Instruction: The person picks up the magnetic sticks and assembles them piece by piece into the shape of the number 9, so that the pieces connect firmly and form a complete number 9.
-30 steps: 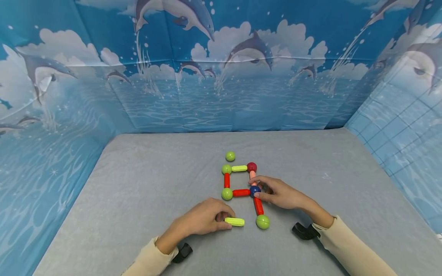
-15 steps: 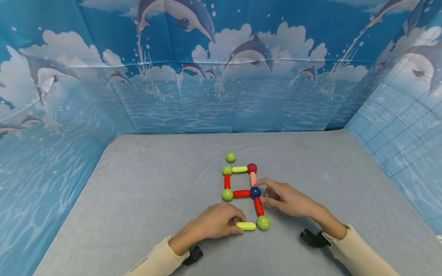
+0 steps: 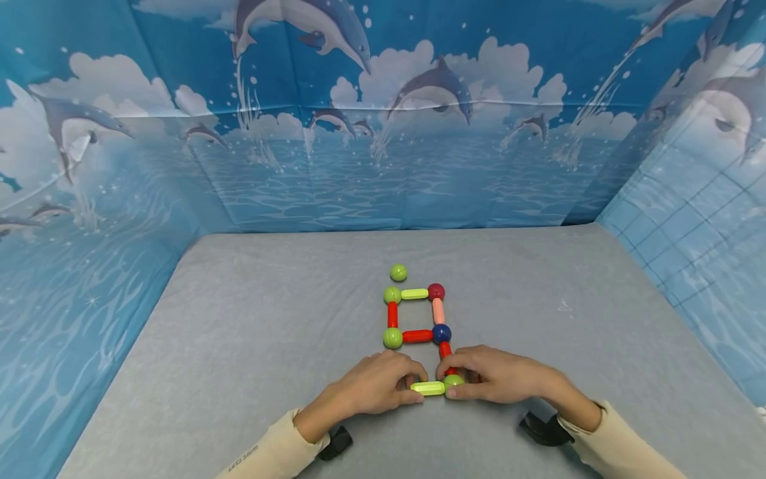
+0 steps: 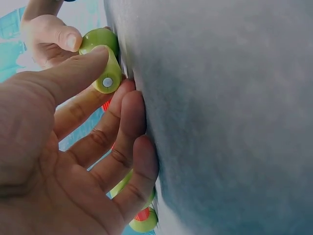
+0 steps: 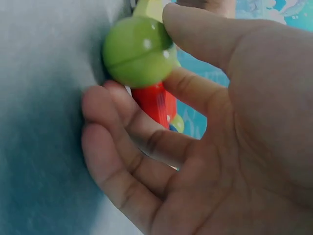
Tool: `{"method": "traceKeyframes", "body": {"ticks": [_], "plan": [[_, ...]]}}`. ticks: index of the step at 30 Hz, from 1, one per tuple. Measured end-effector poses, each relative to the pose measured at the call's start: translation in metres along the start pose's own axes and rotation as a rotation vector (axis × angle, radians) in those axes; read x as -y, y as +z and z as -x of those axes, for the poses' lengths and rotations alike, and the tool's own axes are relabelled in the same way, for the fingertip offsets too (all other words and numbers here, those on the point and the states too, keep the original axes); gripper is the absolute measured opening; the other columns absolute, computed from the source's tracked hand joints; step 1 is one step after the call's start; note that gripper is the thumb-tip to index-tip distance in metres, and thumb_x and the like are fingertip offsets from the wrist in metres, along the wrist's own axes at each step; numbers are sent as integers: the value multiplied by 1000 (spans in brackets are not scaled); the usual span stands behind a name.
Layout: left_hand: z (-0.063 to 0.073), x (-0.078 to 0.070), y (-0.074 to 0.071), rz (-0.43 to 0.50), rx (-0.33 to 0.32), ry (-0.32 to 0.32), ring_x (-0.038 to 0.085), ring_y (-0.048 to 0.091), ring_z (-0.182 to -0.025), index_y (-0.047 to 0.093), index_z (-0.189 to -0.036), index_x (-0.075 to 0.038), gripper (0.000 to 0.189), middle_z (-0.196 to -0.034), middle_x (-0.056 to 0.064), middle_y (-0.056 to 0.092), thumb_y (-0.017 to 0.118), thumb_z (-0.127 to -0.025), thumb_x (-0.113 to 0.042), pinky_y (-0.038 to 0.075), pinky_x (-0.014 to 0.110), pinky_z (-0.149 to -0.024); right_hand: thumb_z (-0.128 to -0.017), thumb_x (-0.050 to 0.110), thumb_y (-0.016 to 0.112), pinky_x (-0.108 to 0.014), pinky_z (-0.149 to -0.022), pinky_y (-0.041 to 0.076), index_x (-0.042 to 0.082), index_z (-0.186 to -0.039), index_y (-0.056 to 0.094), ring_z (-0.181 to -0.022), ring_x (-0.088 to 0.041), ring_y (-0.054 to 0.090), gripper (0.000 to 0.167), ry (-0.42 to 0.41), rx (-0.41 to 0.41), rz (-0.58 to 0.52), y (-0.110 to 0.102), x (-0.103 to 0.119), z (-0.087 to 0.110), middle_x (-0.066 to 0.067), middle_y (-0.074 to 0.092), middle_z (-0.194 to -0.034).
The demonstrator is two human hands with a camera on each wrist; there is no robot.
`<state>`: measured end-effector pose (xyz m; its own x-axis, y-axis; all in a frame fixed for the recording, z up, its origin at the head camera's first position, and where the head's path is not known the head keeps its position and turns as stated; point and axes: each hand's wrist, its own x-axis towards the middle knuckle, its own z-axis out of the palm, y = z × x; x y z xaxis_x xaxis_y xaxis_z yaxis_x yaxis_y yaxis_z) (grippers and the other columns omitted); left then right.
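My left hand [image 3: 378, 384] pinches a yellow-green magnetic rod [image 3: 427, 388] between thumb and forefinger; its round end [image 4: 107, 82] shows in the left wrist view. The rod's other end meets a green ball [image 5: 139, 51], which my right hand [image 3: 501, 374] holds between thumb and fingers. From that ball a red rod [image 3: 445, 350] runs up to a dark blue ball [image 3: 441, 333]. Beyond it lies a four-sided frame: a red rod [image 3: 417, 336], two green balls [image 3: 392, 338], another red rod [image 3: 392, 315], a yellow-green rod [image 3: 414, 293], a crimson ball [image 3: 436, 291] and a pink rod [image 3: 438, 311].
A loose green ball [image 3: 398, 272] lies just behind the frame. Grey cloth [image 3: 287, 299] covers the table. A blue dolphin-print curtain [image 3: 359, 173] stands along the back and both sides.
My left hand has carried the yellow-green rod rightward to the near green ball. My right hand has left the blue ball, moved toward me and taken hold of the green ball.
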<state>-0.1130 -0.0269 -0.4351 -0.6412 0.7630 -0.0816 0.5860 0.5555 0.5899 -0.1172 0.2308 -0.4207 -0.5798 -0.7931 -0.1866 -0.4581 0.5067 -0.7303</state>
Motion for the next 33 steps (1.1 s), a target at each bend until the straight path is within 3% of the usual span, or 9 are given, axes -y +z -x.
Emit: {"method": "traceKeyframes", "body": {"ticks": [5,12,19,27,33], "plan": [[-1,0,0,20,5,-14,-4,48,-62,73,-106,-23,16,-77,-18,57,77,-90,-26,42,15,-54,-99,44,61,-18,-62,39,31,-108,66,-69,0,49,17,6,-29,51,5,1,-2,14,53,-85],[0,0,-5,55,4,-25,-5,51,-62,72,-106,-20,20,-79,-17,59,78,-89,-28,44,15,-56,-99,43,62,-18,-61,38,32,-103,66,-67,0,49,12,29,-33,33,4,-1,-3,14,52,-83],[-2,10,-31,93,-75,-64,1,53,-64,71,-112,-14,25,-79,-13,61,75,-92,-28,45,19,-58,-99,42,63,-20,-62,39,31,-104,65,-70,-1,50,12,42,-19,2,2,-2,-2,13,52,-85],[-29,46,-69,181,-249,-115,14,57,-66,68,-118,-5,26,-83,2,63,69,-96,-18,48,25,-57,-99,40,63,-20,-62,39,28,-105,65,-72,-3,50,14,38,-4,-29,-1,-3,-2,11,52,-87],[-57,66,-84,268,-321,-190,22,62,-74,62,-132,-8,35,-97,10,62,65,-98,-17,49,29,-60,-99,39,62,-20,-63,39,27,-106,65,-74,-3,50,13,39,7,-40,-3,-4,-1,10,52,-88]]}}
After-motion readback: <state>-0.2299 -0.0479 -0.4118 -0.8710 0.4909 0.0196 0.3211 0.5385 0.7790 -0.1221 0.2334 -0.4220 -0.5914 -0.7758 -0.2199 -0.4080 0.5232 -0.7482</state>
